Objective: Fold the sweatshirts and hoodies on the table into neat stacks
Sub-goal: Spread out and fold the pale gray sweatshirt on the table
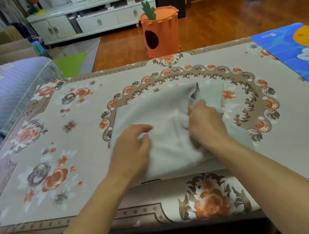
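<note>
I see the pale grey knit sweatshirt (pixel 161 115) mid-table on the floral tablecloth (pixel 58 152), long axis running near-to-far, ribbed hem toward me. My left hand (pixel 134 146) and right hand (pixel 205 123) each pinch its fabric.

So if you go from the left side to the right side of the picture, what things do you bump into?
Purple sofa → green mat → left hand → right hand → blue cartoon mat.

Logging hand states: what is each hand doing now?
Left hand: fingers curled, gripping the grey sweatshirt.
Right hand: pinching a fold of it.
</note>
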